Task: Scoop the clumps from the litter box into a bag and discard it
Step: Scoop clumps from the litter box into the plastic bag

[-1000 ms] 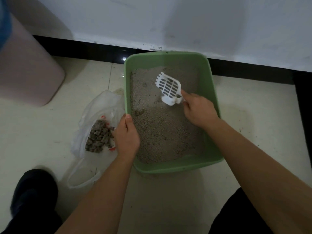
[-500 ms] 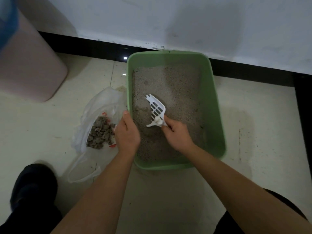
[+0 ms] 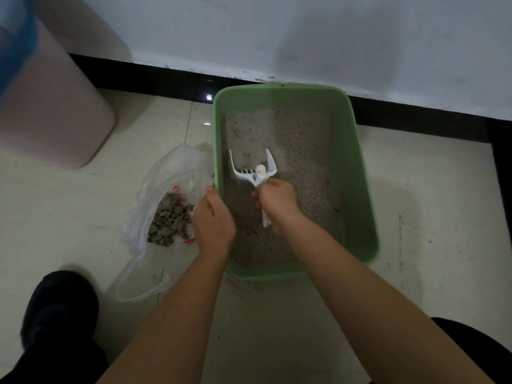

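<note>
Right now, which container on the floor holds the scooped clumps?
The clear plastic bag; the green litter box holds loose litter, and the pink bin hides its inside.

Green litter box (image 3: 357, 173) on tiled floor (image 3: 432, 206), against wall. Right hand (image 3: 279, 207) grips white scoop (image 3: 253, 170) by its handle, scoop head low over grey litter (image 3: 304, 151). Left hand (image 3: 213, 220) holds box's left rim. Clear bag (image 3: 166, 189) just left of box, holding grey clumps (image 3: 171, 220). Pink bin (image 3: 50, 106) far left.

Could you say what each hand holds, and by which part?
The white scoop, by its handle, in the right hand; the green litter box, at its left rim, in the left hand.
</note>
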